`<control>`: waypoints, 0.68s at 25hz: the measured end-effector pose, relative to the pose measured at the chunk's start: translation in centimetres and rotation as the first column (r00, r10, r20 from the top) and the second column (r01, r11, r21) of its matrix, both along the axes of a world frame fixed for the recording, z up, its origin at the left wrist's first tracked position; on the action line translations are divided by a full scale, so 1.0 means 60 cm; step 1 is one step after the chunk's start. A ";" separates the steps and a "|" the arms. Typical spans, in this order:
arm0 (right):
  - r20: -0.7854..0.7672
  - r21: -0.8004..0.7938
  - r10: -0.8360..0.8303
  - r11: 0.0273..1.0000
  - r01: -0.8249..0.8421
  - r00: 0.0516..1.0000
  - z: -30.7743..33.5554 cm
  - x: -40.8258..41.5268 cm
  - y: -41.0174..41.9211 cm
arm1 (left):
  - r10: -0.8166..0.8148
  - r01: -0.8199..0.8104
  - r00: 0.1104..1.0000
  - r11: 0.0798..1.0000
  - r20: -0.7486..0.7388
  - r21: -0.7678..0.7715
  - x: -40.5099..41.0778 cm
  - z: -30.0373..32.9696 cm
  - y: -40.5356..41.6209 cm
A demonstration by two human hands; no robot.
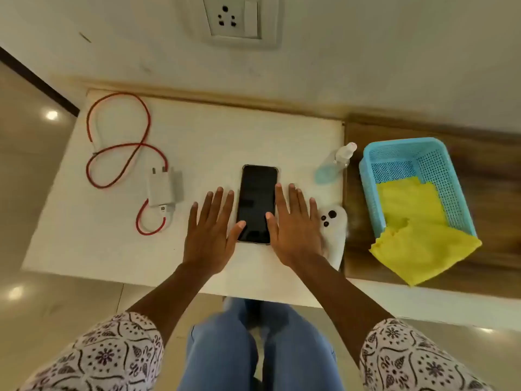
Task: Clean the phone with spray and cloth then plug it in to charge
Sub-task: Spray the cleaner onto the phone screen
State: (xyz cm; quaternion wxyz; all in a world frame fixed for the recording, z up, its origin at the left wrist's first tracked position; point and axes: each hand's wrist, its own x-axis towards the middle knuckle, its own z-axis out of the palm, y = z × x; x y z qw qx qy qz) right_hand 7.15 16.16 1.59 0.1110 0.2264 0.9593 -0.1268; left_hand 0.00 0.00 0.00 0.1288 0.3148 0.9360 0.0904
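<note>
The cleaning looks not yet begun; both hands lie flat with fingers spread, gripping nothing. The left hand (210, 227) and the right hand (293, 224) flank the phone (257, 204), which lies screen-up on the white table (112, 249) between them; each thumb tip touches the dark glass near its lower end.

By my reading the next move is a reach for the spray bottle (335, 163), beyond and to the outside of the right hand's fingertips — then for the yellow cloth (417, 238), further out on that side, spilling over the rim of the blue basket (366, 176). The charger (163, 187) and its red cable (118, 153) wait beyond the left hand; the wall socket (234, 18) sits above, unused.

The right hand partly covers a white phone case (334, 224); how full the bottle is cannot be judged — it is blurred.
</note>
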 end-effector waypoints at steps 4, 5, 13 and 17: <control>-0.009 0.051 -0.004 0.999 0.004 1.000 -0.006 -0.002 -0.008 | 0.034 -0.032 0.998 0.998 -0.045 0.044 0.023 -0.022 -0.006; -0.015 0.066 0.004 0.998 -0.003 1.000 -0.008 -0.002 -0.007 | 0.027 -0.022 0.996 0.998 -0.086 0.060 0.027 -0.031 -0.008; -0.133 0.079 0.031 0.997 -0.021 0.991 0.044 0.014 0.017 | -0.055 0.054 0.988 0.998 -0.146 -0.013 0.027 -0.049 -0.022; -0.519 0.033 -0.149 0.980 0.194 0.842 0.117 0.103 0.068 | -0.113 0.105 0.981 0.993 -0.159 -0.060 0.031 -0.050 -0.031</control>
